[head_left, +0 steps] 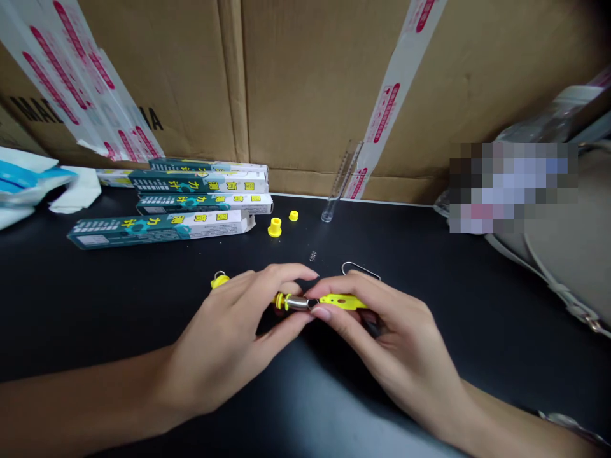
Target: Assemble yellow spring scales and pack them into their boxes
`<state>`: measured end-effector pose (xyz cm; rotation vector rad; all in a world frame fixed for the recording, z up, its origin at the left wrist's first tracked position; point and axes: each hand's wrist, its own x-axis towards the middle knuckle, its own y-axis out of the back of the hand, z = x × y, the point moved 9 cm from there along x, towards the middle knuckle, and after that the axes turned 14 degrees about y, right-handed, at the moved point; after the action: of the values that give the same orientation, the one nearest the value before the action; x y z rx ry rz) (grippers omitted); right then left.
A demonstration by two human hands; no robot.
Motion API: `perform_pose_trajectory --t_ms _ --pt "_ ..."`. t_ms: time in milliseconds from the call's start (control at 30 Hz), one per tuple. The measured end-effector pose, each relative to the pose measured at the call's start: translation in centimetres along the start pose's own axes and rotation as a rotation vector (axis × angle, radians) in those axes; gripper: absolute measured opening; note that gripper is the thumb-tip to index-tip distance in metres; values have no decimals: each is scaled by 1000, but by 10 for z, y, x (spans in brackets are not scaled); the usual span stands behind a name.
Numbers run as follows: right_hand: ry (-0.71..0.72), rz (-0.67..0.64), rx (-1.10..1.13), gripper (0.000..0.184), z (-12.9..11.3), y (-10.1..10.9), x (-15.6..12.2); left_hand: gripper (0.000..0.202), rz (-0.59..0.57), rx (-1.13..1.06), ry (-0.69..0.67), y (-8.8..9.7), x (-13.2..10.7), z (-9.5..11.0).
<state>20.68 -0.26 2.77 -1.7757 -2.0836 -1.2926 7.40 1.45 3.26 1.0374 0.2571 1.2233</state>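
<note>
Two parts are pinched, steel sleeve [296, 303] by left hand [224, 353], yellow tab [342, 301] by right hand [389, 356]; slippage could drop them

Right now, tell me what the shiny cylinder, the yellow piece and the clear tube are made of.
The shiny cylinder looks like polished metal, from its mirror-bright sheen. The yellow piece looks like glossy moulded plastic, evenly coloured. The clear tube is see-through and smooth: probably glass, though clear plastic can't be ruled out.
</note>
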Motion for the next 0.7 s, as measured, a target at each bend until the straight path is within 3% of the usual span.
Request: perform_pose_trajectory --t_ms 67,167,300,433,533,633,700 --pt "77 7 -35 14 -4 2 2 34 -18 43 -66 -2 -1 7" --pt "193 -5 -62 16 -12 2 4 14 -45 127 -220 -6 -4 24" --pt "348 -25 -128 22 -27 2 4 23 -18 195 -351 -5 -8 37" --pt "483 -70 -258 27 -36 1 -2 24 -41 153 -318 -4 -8 33" --pt "550 -125 -359 31 -37 -3 -8 20 -179 7 -256 -7 -5 27" --pt "520 -107 -406 35 -34 -2 -8 18 -277 -56 -187 -9 -2 23" --pt "438 -90 -421 31 -28 0 -5 17 -259 -54 -156 -5 1 21"
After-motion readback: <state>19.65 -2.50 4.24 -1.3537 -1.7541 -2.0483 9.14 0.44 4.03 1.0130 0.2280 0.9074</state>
